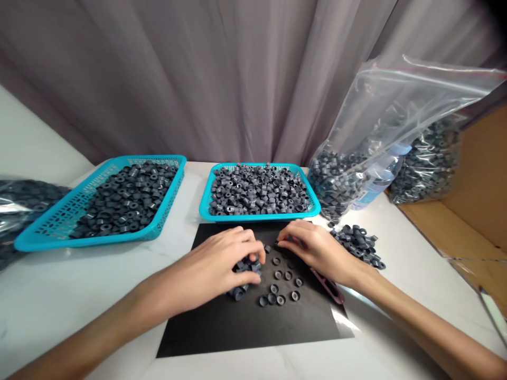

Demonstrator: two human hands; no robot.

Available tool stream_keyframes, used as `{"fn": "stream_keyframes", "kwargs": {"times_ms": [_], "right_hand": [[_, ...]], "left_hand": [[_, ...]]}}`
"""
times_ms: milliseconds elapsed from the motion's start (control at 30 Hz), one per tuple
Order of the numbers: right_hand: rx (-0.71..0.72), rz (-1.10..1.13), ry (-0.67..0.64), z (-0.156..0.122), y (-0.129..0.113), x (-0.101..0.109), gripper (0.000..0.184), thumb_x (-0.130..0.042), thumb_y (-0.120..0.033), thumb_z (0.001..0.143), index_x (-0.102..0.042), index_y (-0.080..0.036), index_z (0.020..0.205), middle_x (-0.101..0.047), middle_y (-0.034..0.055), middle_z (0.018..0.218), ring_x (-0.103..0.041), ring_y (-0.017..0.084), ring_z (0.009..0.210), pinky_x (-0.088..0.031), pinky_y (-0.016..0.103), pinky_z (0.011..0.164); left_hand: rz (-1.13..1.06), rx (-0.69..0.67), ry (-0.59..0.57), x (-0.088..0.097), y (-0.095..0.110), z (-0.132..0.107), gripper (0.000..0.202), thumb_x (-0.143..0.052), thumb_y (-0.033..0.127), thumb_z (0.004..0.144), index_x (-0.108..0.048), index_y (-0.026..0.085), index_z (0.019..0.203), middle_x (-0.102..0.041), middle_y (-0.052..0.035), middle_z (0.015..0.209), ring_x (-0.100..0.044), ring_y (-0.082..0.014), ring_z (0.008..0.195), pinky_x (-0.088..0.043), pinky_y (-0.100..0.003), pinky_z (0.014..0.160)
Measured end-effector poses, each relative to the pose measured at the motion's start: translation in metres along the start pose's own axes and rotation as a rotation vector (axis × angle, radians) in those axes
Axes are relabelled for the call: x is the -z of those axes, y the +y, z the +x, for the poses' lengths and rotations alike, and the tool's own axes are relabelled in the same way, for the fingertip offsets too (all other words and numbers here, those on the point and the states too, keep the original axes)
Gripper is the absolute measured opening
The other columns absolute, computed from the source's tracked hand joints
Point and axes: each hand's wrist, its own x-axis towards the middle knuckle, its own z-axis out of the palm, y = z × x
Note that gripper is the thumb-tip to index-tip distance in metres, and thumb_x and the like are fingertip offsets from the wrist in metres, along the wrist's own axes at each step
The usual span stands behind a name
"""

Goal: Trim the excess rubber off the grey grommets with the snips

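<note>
On the black mat (245, 332) at the middle of the white surface (130, 316), small grey parts (278, 274) lie scattered between the person's two hands. The left hand (233, 256) curves over a pile (238, 293) of the same parts, its grip loose, with thumb and fingers apart. The right hand (311, 245) is near the mat's far edge, thumb and forefinger close together; whether that grip pinches a part cannot be told. A purple tool (331, 289) juts from beneath this hand.

Beyond the mat stands a blue basket (259, 217) full of parts, with another basket (95, 243) to its left. To the right, a loose heap (358, 245) lies just beside the right wrist, near a plastic bag (336, 182) of parts and a bottle (376, 177).
</note>
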Motion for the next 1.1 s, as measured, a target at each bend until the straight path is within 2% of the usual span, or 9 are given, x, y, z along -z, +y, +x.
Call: {"fn": "stream_keyframes", "kwargs": {"times_ms": [133, 333, 467, 600, 700, 767, 900, 1000, 1100], "right_hand": [[0.015, -0.109, -0.028, -0.002, 0.002, -0.005, 0.018, -0.055, -0.028, 0.103, -0.068, -0.019, 0.094, -0.069, 0.0081, 0.092, -0.057, 0.023, 0.088, -0.044, 0.035, 0.078], [0.039, -0.229, -0.014, -0.002, -0.005, 0.009, 0.022, -0.052, -0.031, 0.104, -0.068, -0.018, 0.098, -0.068, 0.0073, 0.093, -0.06, 0.021, 0.086, -0.044, 0.034, 0.077], [-0.002, -0.063, 0.085, -0.003, -0.012, 0.022, 0.02, -0.051, -0.03, 0.105, -0.067, -0.019, 0.101, -0.067, 0.0051, 0.094, -0.061, 0.017, 0.086, -0.045, 0.03, 0.076], [0.021, 0.221, 0.007, -0.006, -0.019, 0.024, 0.021, -0.064, -0.038, 0.098, -0.065, -0.022, 0.112, -0.067, 0.002, 0.099, -0.06, 0.014, 0.082, -0.047, 0.026, 0.073], [0.05, 0.336, -0.02, -0.009, -0.022, 0.016, 0.036, -0.07, -0.038, 0.094, -0.059, -0.023, 0.124, -0.067, 0.0021, 0.104, -0.06, 0.013, 0.08, -0.049, 0.026, 0.072], [0.081, 0.357, 0.051, -0.01, -0.024, 0.01, 0.032, -0.068, -0.032, 0.096, -0.059, -0.023, 0.125, -0.066, 0.0028, 0.105, -0.059, 0.013, 0.079, -0.05, 0.026, 0.072], [0.172, 0.343, 0.161, -0.01, -0.025, 0.004, 0.024, -0.067, -0.021, 0.096, -0.065, -0.021, 0.12, -0.066, 0.0043, 0.105, -0.06, 0.014, 0.087, -0.051, 0.025, 0.074], [0.198, 0.308, 0.217, -0.009, -0.024, 0.007, 0.018, -0.066, -0.019, 0.096, -0.069, -0.021, 0.113, -0.065, 0.0051, 0.104, -0.061, 0.015, 0.093, -0.052, 0.025, 0.08], [0.213, 0.311, 0.097, -0.008, -0.017, 0.021, 0.011, -0.065, -0.021, 0.097, -0.07, -0.021, 0.107, -0.067, 0.0048, 0.107, -0.063, 0.015, 0.1, -0.05, 0.027, 0.089]], "left_hand": [[0.204, -0.056, -0.03, -0.013, -0.001, -0.009, 0.016, -0.067, 0.03, 0.093, -0.068, 0.029, 0.109, -0.064, -0.0028, 0.122, -0.055, -0.029, 0.126, -0.034, -0.046, 0.114], [0.183, -0.024, -0.077, -0.011, 0.001, -0.005, 0.011, -0.06, 0.03, 0.098, -0.067, 0.027, 0.105, -0.063, -0.0018, 0.115, -0.059, -0.0247, 0.117, -0.041, -0.039, 0.105], [-0.049, -0.019, -0.095, 0.003, 0.0, 0.002, 0.011, -0.062, 0.033, 0.097, -0.071, 0.03, 0.103, -0.064, 0.0029, 0.106, -0.061, -0.0174, 0.101, -0.045, -0.029, 0.09], [-0.393, 0.019, -0.058, 0.005, -0.007, 0.012, 0.02, -0.068, 0.04, 0.092, -0.074, 0.027, 0.106, -0.069, 0.0015, 0.101, -0.063, -0.0153, 0.089, -0.048, -0.027, 0.08], [-0.712, 0.067, -0.057, 0.0, -0.01, 0.017, 0.021, -0.072, 0.036, 0.09, -0.075, 0.022, 0.106, -0.075, -0.0016, 0.107, -0.067, -0.0177, 0.099, -0.051, -0.028, 0.088], [-0.874, 0.095, -0.055, -0.003, -0.009, 0.018, 0.02, -0.074, 0.032, 0.089, -0.075, 0.021, 0.106, -0.076, -0.0021, 0.108, -0.069, -0.0181, 0.103, -0.051, -0.029, 0.092], [-0.964, 0.152, -0.029, -0.005, -0.007, 0.019, 0.021, -0.077, 0.03, 0.086, -0.075, 0.019, 0.104, -0.077, -0.0017, 0.099, -0.071, -0.0152, 0.092, -0.053, -0.027, 0.088], [-1.01, 0.168, -0.022, -0.004, -0.007, 0.019, 0.032, -0.078, 0.03, 0.086, -0.069, 0.021, 0.115, -0.078, -0.0026, 0.1, -0.072, -0.0165, 0.095, -0.053, -0.029, 0.089], [-0.931, 0.165, -0.034, -0.002, -0.007, 0.018, 0.036, -0.074, 0.033, 0.089, -0.06, 0.023, 0.12, -0.077, -0.0023, 0.102, -0.072, -0.0175, 0.095, -0.053, -0.031, 0.087]]}}
